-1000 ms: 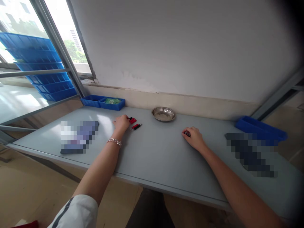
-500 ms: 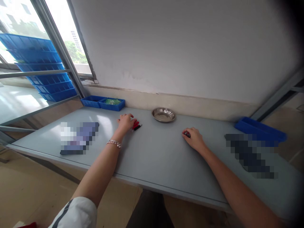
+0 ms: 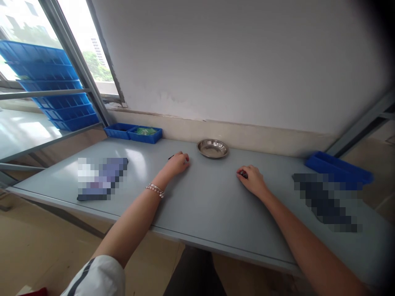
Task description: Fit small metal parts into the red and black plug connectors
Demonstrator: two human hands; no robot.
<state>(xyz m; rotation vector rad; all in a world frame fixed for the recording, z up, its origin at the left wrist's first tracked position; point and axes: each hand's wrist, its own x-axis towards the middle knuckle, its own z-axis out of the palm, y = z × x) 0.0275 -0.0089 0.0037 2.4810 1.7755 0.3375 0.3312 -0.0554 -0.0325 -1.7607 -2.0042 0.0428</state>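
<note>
My left hand (image 3: 179,162) rests on the grey table (image 3: 197,197), left of a shallow round metal dish (image 3: 212,149). Its fingers are curled downward and closed, and what lies under them is hidden. A thin dark tip (image 3: 170,157) sticks out on the far left side of this hand. To the right of the dish and nearer to me, my right hand (image 3: 253,180) is closed around a small dark object (image 3: 243,174). Only part of that object shows between thumb and fingers, so its kind is unclear.
Two small blue bins (image 3: 145,135) stand at the back left, one with green packets in it. A blue bin (image 3: 338,168) sits at the right end. Blurred-out items lie left (image 3: 103,179) and right (image 3: 325,203). Stacked blue bins (image 3: 61,86) stand beyond the left frame.
My left hand has moved right and its fingers have curled in. The small red and black pieces that showed beside it are now out of sight. My right hand has stayed in place.
</note>
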